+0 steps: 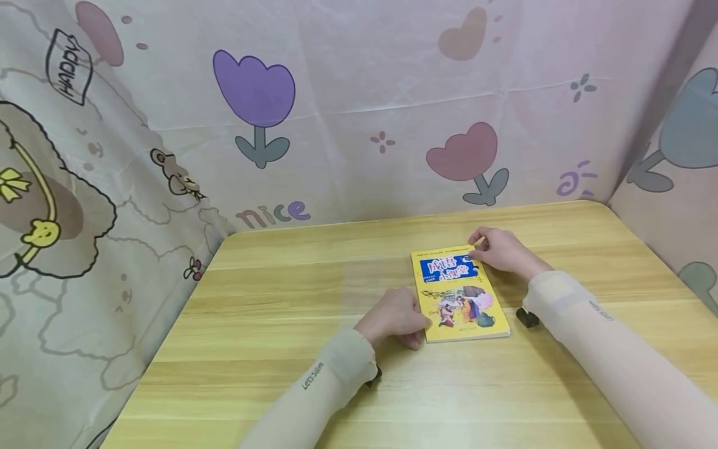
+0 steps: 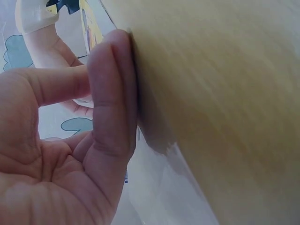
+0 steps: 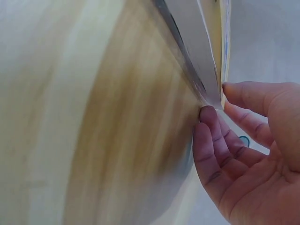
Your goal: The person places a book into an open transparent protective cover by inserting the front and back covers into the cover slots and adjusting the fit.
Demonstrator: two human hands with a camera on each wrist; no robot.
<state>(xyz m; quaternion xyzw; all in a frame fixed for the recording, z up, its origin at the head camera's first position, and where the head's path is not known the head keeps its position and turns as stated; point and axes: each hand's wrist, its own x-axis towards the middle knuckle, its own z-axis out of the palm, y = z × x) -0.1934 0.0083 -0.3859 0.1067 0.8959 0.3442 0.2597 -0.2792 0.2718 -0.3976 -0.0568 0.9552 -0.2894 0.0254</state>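
Observation:
A yellow book (image 1: pixel 471 302) with a blue title panel and drawn figures on its cover lies flat on the wooden table. My left hand (image 1: pixel 397 317) holds its left edge near the lower corner, thumb tip on the cover's margin and the other fingers bent down beside it. At the upper right corner, my right hand (image 1: pixel 502 251) grips the book between thumb and fingers. In the right wrist view, the thumb (image 3: pixel 248 96) meets the cover edge, with the pale page block (image 3: pixel 194 40) alongside. The left wrist view shows the left fingers (image 2: pixel 112 98) against the tabletop.
The light wooden table (image 1: pixel 269 299) reaches back to a patterned cloth (image 1: pixel 348 100) with flowers and hearts. More printed cloth hangs on the left and right sides. Pale sleeves cover both forearms, and a small black piece (image 1: pixel 527 317) sits under the right wrist.

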